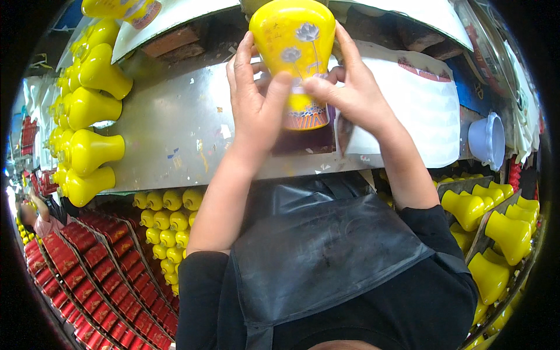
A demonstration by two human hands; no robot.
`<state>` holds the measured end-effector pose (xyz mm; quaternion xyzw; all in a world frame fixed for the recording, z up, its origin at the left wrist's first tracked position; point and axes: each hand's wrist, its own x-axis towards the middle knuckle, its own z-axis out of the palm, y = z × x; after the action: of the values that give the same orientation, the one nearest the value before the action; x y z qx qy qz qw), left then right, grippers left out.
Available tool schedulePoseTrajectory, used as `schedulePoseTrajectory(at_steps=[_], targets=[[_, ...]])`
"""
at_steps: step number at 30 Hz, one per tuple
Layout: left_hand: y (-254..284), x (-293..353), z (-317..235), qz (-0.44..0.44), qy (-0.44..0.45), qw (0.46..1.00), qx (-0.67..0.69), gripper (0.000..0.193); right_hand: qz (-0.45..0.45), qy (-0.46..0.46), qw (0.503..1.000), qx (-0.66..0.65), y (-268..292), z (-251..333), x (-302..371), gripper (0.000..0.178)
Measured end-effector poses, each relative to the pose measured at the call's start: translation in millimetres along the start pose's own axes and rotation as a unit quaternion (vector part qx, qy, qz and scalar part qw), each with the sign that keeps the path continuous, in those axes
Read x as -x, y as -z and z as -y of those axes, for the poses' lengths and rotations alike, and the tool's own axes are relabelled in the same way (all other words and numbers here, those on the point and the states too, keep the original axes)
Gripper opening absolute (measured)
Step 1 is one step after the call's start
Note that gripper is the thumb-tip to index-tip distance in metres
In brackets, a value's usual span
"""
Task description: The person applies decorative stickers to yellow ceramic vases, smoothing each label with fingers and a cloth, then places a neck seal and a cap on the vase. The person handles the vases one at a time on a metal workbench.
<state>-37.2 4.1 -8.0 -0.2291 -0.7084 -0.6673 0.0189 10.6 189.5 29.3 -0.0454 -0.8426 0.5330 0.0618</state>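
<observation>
- The decorated vase, yellow with grey flowers and a patterned band at its narrow end, is above the far middle of the table, its patterned end toward the table's near edge.
- The left hand, partly open, cups the vase's left side, thumb across its front.
- The right hand is likewise half curled round the other side, its thumb at the narrow waist.
- On the table's right part lies a white sheet; a pale purple bin stands by its right end.
- Plain yellow vases lie stacked along the table's left end.
- Below the table's near edge, toward the left, are yellow bottles and rows of red boxes.
- Below its right end, more yellow vessels fill racks.
</observation>
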Motion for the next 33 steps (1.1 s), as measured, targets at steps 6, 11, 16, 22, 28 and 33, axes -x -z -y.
schedulePoseTrajectory(at_steps=[6,11,16,22,28,33], targets=[[4,3,-5,0.013,0.038,0.997,0.061,0.073,0.06,-0.058,0.982,-0.171,8,-8,6,0.08],[0,5,-8,0.015,0.049,0.995,0.087,0.074,0.052,-0.04,0.991,-0.121,4,-10,11,0.077],[0,3,-8,0.008,0.064,0.993,0.103,0.08,0.014,-0.002,0.999,-0.034,1,-8,10,0.081],[-6,4,-14,-0.007,0.089,0.989,0.119,0.085,-0.022,0.015,1.0,-0.014,-11,-15,12,0.085],[-7,3,-16,-0.009,0.083,0.991,0.105,0.086,-0.009,0.013,1.0,-0.019,-7,-18,12,0.085],[-6,4,-15,-0.008,0.086,0.991,0.099,0.086,-0.01,0.004,0.999,-0.038,-10,-16,12,0.084]])
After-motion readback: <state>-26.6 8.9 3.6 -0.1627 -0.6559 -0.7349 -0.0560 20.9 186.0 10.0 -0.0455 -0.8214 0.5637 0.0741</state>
